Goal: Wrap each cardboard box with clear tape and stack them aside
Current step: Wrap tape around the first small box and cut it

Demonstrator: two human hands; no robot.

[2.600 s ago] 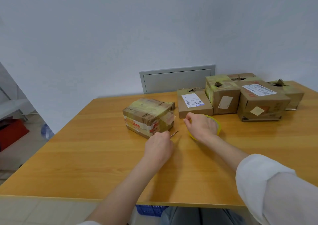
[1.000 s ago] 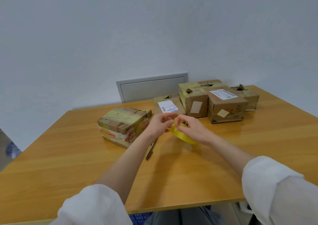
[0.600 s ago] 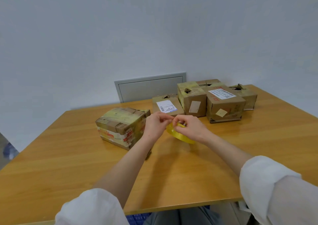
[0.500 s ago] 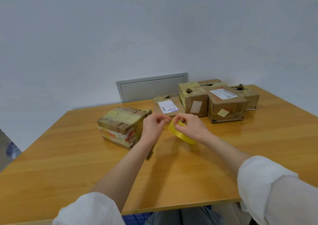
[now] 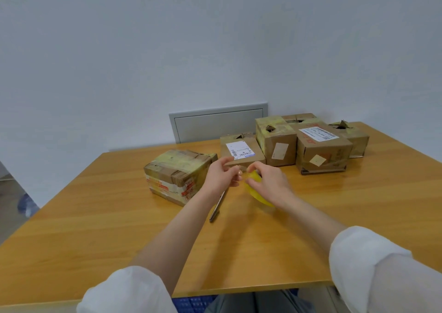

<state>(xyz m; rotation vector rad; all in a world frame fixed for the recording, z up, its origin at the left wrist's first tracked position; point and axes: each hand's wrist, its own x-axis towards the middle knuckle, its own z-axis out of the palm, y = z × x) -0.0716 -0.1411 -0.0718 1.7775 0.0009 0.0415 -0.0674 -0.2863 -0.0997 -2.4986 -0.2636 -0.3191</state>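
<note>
Tape roll (image 5: 259,196) mostly hidden behind right hand (image 5: 269,183)

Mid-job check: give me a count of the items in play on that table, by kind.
Cardboard boxes: 6 (lone taped box, small labelled box, tall box, rear box, large labelled box, right-end box)
Tape roll: 1, gripped by the right hand
Slim metal tool: 1
Total: 8
</note>
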